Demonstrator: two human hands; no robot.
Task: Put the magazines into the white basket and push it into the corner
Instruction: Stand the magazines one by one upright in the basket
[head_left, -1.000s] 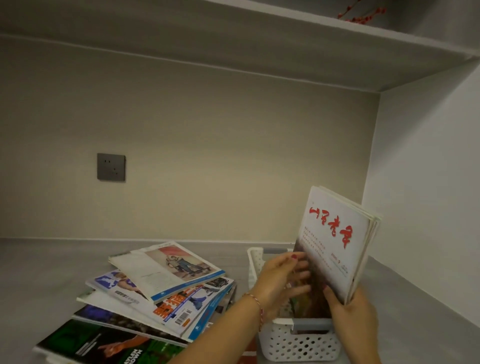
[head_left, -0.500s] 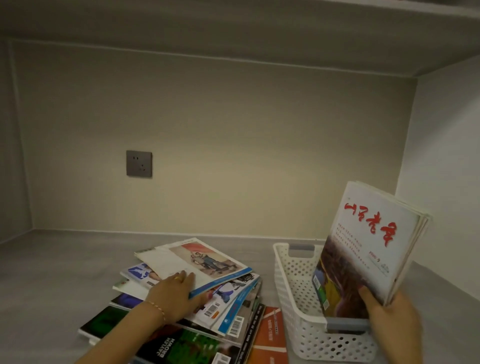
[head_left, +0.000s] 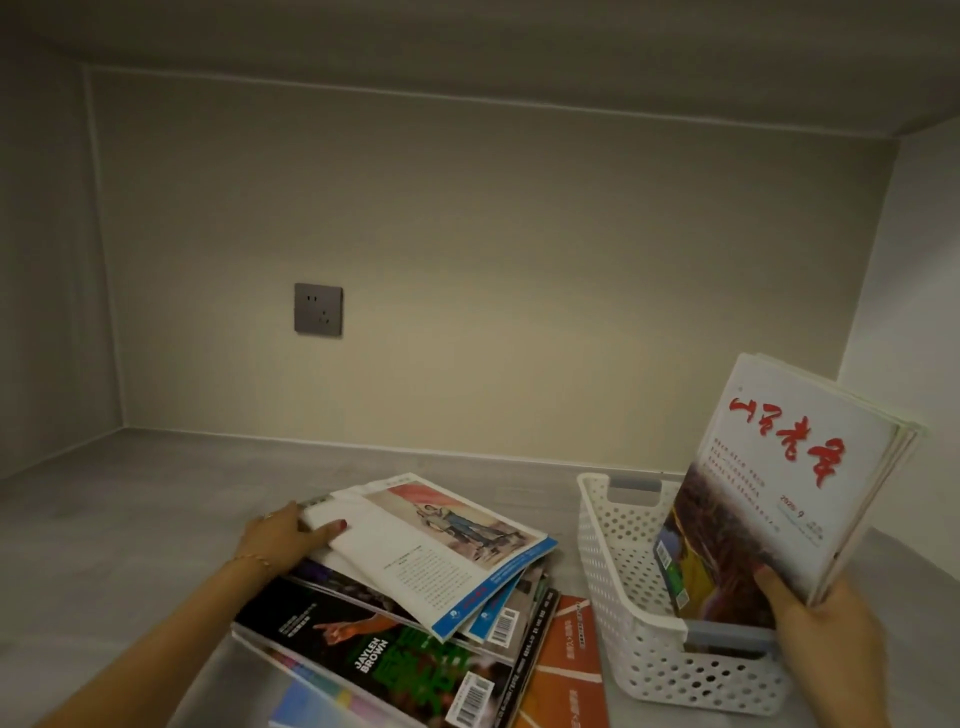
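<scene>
Magazines in the basket: a bundle with red brush lettering on its cover (head_left: 779, 499) stands upright in the white basket (head_left: 618, 582), leaning toward the right.
Right hand: the right hand (head_left: 826, 629) grips that bundle at its lower right edge, thumb across the cover, fingers hidden behind. It looks to be steadying the bundle so it does not flop over.
Loose stack: the rest of the magazines lie fanned on the grey counter (head_left: 130, 499), just left of the basket and apart from it. A pale-covered one with a blue edge (head_left: 431, 545) is on top; a dark one reading JAYLEN BROWN (head_left: 374, 654) and an orange one (head_left: 566, 670) sit lower.
Left hand: the left hand (head_left: 283, 538) holds the far-left edge of the top magazine, thumb on the cover, fingers tucked under it.
Step in hand: picking up the next magazine, by my reading.
Doing it well: lift only the top copy or a thin few, spine firm, so the fanned pile beneath does not slide; feed it into the gap left of the upright bundle.
Corner: the back right corner (head_left: 862, 364) lies behind the basket; the push comes later.
</scene>
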